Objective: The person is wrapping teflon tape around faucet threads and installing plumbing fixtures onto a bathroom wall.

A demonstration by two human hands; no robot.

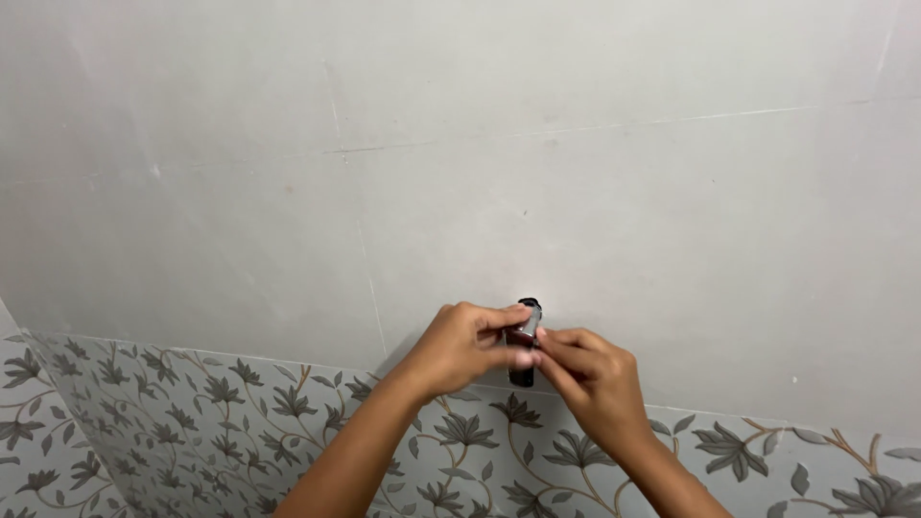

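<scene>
Reaching up against the wall, both hands meet on one small dark object (524, 338), a short upright piece with a shiny face, sitting at about five o'clock from the middle of the view, just above the line where plain grey tile gives way to patterned tile. The left hand (459, 347) comes in from seven o'clock, fingers curled, thumb and forefinger pinched round the left side of the piece, knuckles turned out toward us. The right hand (587, 376) comes in from five o'clock, fingers drawn together, fingertips (539, 357) pressed to the lower right edge of the same piece. The two hands are touching, or as good as, right at the object; neither is spread open. Whether the piece is fixed to the wall or only held against it, I cannot tell from here.

Both forearms rise steeply from the bottom edge, the left forearm (350, 456) angled in toward one o'clock, the right forearm (662, 470) toward eleven, so they form a narrow wedge closing at the object. Behind them, the plain grey wall tiles (460, 163) fill the upper view, and the flower-patterned tiles (201, 412) run along the bottom.
</scene>
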